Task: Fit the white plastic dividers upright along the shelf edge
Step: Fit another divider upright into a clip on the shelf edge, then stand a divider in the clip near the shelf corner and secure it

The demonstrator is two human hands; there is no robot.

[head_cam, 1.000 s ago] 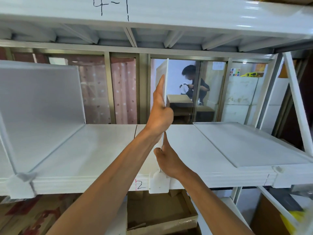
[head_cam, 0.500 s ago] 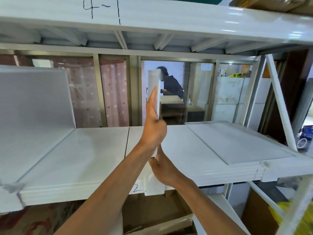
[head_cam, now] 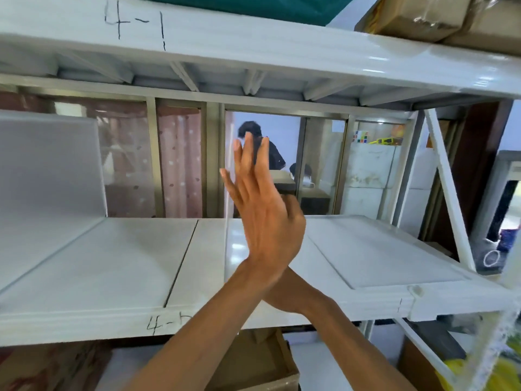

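Note:
A white plastic divider (head_cam: 226, 244) stands upright on the white shelf (head_cam: 84, 320), seen edge-on as a thin line near the middle. My left hand (head_cam: 262, 210) is open and flat beside the divider's right face, fingers pointing up, thumb across its near edge. My right hand (head_cam: 294, 214) sits behind the left hand and is mostly hidden; its forearm crosses under my left wrist. A second divider (head_cam: 48, 165) stands upright at the far left. A third divider (head_cam: 380, 249) lies flat on the shelf at the right.
The upper shelf beam (head_cam: 253, 52) hangs close overhead, with wrapped boxes (head_cam: 423, 15) on top. A diagonal brace (head_cam: 448, 193) closes the right end. An open cardboard box (head_cam: 253, 362) sits below the shelf. A person (head_cam: 270, 153) is seen beyond the glass behind.
My left hand let go of the divider's front edge and spread flat beside it. My right hand rose from the shelf edge to behind the left hand. The view shifted left.

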